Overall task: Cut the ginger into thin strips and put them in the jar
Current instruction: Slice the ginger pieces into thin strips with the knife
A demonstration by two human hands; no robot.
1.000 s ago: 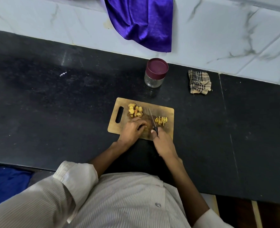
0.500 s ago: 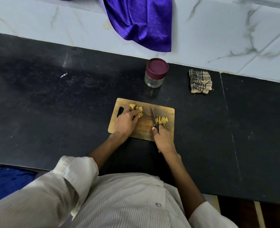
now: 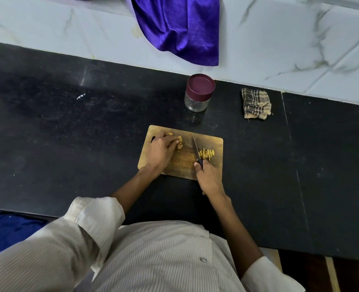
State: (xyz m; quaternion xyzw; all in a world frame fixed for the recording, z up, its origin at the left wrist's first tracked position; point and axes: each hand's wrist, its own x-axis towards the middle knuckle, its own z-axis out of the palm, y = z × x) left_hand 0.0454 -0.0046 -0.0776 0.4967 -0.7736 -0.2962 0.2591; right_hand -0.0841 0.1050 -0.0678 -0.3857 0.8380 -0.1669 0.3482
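Where the black stone counter met the white marble-veined wall at its far edge, a violet cloth hung down over the tiles, and a folded checked rag lay near that same edge. The jar, its maroon lid on, stood close to the far edge too, just beyond the wooden cutting board. The board lay toward the counter's near edge, in front of the person.

The left hand reached over the board's far left corner, its fingers curled down onto the uncut ginger pieces (most of the heap was hidden beneath them). The right hand sat at the board's near edge, wrapped round the dark handle of the knife, whose blade pointed toward the far edge. Just right of the blade, the ginger strips lay in a small yellow pile toward the board's right edge. Both forearms were bare, the striped shirt sleeves rolled up.

A small white mark showed on the counter to the left, too small to read.
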